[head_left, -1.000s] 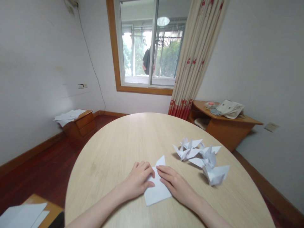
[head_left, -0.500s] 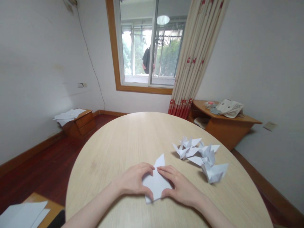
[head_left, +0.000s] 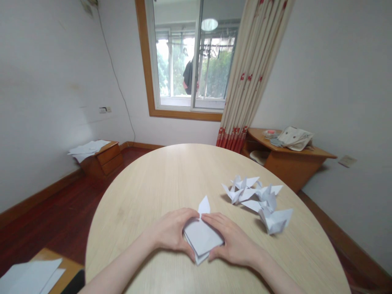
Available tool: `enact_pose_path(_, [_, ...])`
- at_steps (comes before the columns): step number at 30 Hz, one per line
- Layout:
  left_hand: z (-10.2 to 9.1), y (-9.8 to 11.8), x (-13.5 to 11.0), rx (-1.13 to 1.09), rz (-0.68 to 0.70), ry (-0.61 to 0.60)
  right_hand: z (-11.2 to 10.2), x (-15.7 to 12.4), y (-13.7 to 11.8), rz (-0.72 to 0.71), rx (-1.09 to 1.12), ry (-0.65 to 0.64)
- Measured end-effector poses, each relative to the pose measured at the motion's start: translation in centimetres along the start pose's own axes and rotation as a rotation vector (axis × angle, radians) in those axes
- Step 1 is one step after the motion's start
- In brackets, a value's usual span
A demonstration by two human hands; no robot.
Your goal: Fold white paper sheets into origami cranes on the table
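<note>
A folded sheet of white paper [head_left: 203, 237] lies near the front of the round table, a narrow point sticking up at its far end and layered edges showing at its near corner. My left hand [head_left: 176, 229] grips its left side, fingertips at the far fold and thumb by the near corner. On the other side my right hand [head_left: 231, 237] holds the right edge, its fingertips close to those of the left and its thumb at the near right edge. Several white origami cranes [head_left: 275, 220] stand together to the right of my hands.
The round wooden table [head_left: 147, 183] has a curved edge. At lower left, white sheets [head_left: 30, 275] lie on a wooden surface. A corner desk [head_left: 294, 163] with a cloth bag [head_left: 295, 138] stands back right; a small cabinet [head_left: 107, 159] with papers stands back left.
The folded paper has turned slightly, its far point swinging left and its near corner opening into visible layers. Both hands stay around it, with the left thumb a little further right.
</note>
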State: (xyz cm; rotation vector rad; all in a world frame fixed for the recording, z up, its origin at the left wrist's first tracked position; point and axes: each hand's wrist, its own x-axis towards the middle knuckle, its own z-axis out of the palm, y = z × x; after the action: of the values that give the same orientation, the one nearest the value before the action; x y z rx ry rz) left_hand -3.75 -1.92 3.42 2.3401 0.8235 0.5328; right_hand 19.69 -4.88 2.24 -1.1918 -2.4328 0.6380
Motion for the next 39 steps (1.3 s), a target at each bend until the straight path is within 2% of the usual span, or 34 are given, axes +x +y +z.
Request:
enact_pose_path(4, [-0.2, 0.1, 0.0, 0.043, 0.021, 0.029, 0.0, -0.2, 0.0, -0.018, 0.035, 0.018])
enact_pose_path(7, [-0.2, 0.1, -0.1, 0.105, 0.1, 0.094, 0.0, -0.3, 0.2, -0.035, 0.057, 0.044])
enact_pose_path(12, [0.2, 0.2, -0.2, 0.188, 0.334, 0.323, 0.1, -0.5, 0.6, -0.064, 0.108, 0.107])
enact_pose_path(15, [0.7, 0.3, -0.3, 0.33, 0.517, 0.452, 0.1, -0.5, 0.6, -0.077, 0.124, 0.142])
enact_pose_path(17, [1.2, 0.4, -0.3, 0.45, 0.617, 0.446, 0.1, -0.5, 0.5, -0.083, 0.116, 0.163])
enact_pose_path(19, [1.6, 0.6, -0.2, 0.549, 0.658, 0.375, 0.1, -0.5, 0.4, -0.088, 0.103, 0.186])
enact_pose_path(23, [2.2, 0.6, 0.0, 0.686, 0.613, 0.224, 0.1, -0.5, 0.4, -0.104, 0.064, 0.25])
enact_pose_path(26, [2.3, 0.5, 0.1, 0.714, 0.561, 0.172, 0.2, -0.4, 0.5, -0.102, 0.037, 0.295])
enact_pose_path(30, [2.3, 0.2, 0.1, 0.696, 0.501, 0.142, 0.4, -0.3, 0.7, -0.109, 0.01, 0.36])
enact_pose_path(39, [2.1, -0.1, 0.2, 0.638, 0.414, 0.155, 0.9, -0.1, 0.7, -0.2, -0.056, 0.586])
